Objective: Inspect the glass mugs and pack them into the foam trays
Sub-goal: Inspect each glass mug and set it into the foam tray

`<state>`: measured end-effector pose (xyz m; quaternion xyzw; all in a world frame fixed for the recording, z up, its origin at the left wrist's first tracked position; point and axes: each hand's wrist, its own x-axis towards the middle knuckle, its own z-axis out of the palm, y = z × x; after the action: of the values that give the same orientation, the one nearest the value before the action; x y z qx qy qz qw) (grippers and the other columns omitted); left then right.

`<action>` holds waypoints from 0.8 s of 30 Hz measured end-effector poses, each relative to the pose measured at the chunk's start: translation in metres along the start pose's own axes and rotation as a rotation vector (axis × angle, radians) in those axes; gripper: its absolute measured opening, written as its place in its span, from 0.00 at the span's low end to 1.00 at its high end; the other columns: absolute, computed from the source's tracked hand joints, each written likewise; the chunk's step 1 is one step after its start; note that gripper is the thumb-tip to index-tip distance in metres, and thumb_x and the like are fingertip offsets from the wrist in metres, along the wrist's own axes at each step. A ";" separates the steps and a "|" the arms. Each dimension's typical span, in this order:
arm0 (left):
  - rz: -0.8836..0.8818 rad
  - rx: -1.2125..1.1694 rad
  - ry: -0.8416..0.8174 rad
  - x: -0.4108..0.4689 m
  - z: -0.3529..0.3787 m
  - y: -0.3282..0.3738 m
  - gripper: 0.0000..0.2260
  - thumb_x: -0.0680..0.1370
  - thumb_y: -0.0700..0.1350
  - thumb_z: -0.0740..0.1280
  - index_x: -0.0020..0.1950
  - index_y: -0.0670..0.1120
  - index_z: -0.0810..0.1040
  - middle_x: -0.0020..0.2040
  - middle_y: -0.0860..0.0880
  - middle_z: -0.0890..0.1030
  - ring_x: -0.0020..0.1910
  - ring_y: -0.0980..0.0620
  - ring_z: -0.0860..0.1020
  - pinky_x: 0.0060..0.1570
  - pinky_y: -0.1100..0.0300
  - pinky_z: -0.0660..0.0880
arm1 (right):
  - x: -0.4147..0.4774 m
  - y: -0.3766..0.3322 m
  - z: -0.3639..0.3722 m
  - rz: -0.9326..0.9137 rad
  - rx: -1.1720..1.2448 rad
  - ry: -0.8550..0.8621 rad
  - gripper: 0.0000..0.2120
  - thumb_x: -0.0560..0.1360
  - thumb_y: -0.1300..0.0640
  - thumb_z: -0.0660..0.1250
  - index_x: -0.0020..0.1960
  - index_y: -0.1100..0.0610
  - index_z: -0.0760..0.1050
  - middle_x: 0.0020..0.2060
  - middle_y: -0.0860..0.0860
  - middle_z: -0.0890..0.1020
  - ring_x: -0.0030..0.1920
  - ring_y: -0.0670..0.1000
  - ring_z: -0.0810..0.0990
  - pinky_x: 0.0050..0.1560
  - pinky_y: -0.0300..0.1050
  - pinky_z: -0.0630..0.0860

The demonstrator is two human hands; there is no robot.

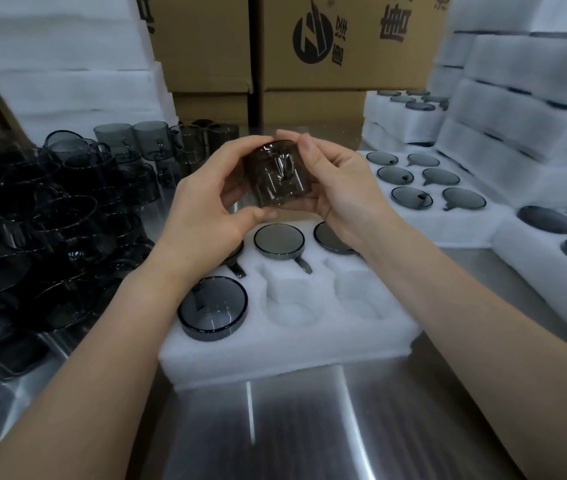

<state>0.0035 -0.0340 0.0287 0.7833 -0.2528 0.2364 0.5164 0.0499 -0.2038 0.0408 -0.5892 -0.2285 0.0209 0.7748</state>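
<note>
I hold one smoky glass mug [275,178] between both hands at the centre of the frame, raised above the far row of the foam tray [275,355] in front of me. My left hand [206,202] wraps its left side: the thumb presses near the lower edge and the fingers curl over the top and back. My right hand [341,195] grips the other side, the thumb lying along the upper rim, the fingers curled beneath and behind. The mug lies tilted on its side, and its handle shows through the glass.

The tray sits on the steel table [275,427], just below my wrists. A mug [212,308] fills its near-left pocket, standing proud of the foam. In the far row, a second mug [279,242] sits in the middle and a third [330,239] to the right, partly under my right wrist — a fourth may be under my left hand, but only its handle shows. The near-middle pocket [292,306] and the near-right pocket [361,296] hold nothing.

At the left of the frame stands a crowd of loose mugs [50,220], crowded together on the table. At centre right lies a filled tray [431,181] — six mugs sit in it. More stacked trays [535,98] rise at upper right, cardboard boxes [327,46] at top centre and foam slabs [67,64] at upper left.
</note>
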 end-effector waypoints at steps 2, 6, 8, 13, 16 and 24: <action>-0.001 -0.012 -0.016 0.000 0.000 0.000 0.32 0.68 0.33 0.75 0.67 0.55 0.71 0.63 0.53 0.77 0.64 0.52 0.76 0.64 0.50 0.74 | 0.000 0.000 0.000 0.008 -0.038 0.021 0.10 0.82 0.54 0.61 0.55 0.54 0.81 0.43 0.52 0.86 0.40 0.52 0.85 0.37 0.47 0.82; -0.018 -0.072 0.044 0.001 0.001 0.001 0.31 0.67 0.35 0.78 0.67 0.51 0.72 0.62 0.55 0.78 0.63 0.57 0.77 0.62 0.58 0.75 | -0.001 -0.001 0.002 0.049 -0.015 0.014 0.15 0.83 0.49 0.57 0.60 0.54 0.79 0.48 0.55 0.85 0.44 0.53 0.85 0.39 0.48 0.81; -0.019 -0.089 0.129 0.001 0.001 0.002 0.29 0.67 0.39 0.79 0.64 0.52 0.72 0.59 0.57 0.79 0.60 0.59 0.78 0.59 0.64 0.75 | -0.003 -0.003 0.004 0.026 0.031 -0.027 0.17 0.83 0.47 0.56 0.64 0.54 0.75 0.56 0.58 0.83 0.48 0.57 0.85 0.42 0.52 0.82; 0.031 0.004 0.252 0.001 0.000 0.003 0.30 0.63 0.44 0.81 0.57 0.56 0.68 0.55 0.58 0.77 0.57 0.57 0.78 0.59 0.58 0.75 | -0.001 -0.001 0.013 0.145 -0.009 -0.084 0.24 0.79 0.40 0.59 0.65 0.56 0.71 0.58 0.61 0.80 0.41 0.58 0.84 0.42 0.55 0.82; 0.071 0.102 0.254 0.001 0.000 0.003 0.31 0.63 0.45 0.81 0.58 0.54 0.66 0.55 0.59 0.76 0.56 0.59 0.77 0.57 0.62 0.74 | -0.002 -0.001 0.015 0.232 0.085 -0.146 0.22 0.78 0.42 0.62 0.63 0.58 0.72 0.52 0.61 0.83 0.42 0.57 0.84 0.45 0.54 0.81; 0.006 0.122 0.180 0.000 0.000 0.003 0.31 0.69 0.49 0.78 0.66 0.54 0.66 0.57 0.55 0.78 0.57 0.58 0.78 0.57 0.64 0.75 | -0.005 -0.007 0.012 0.137 0.028 -0.100 0.20 0.81 0.48 0.62 0.62 0.63 0.76 0.57 0.64 0.81 0.42 0.57 0.84 0.44 0.52 0.81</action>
<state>0.0016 -0.0351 0.0309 0.7881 -0.1929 0.3224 0.4877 0.0390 -0.1964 0.0484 -0.5906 -0.2258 0.1064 0.7674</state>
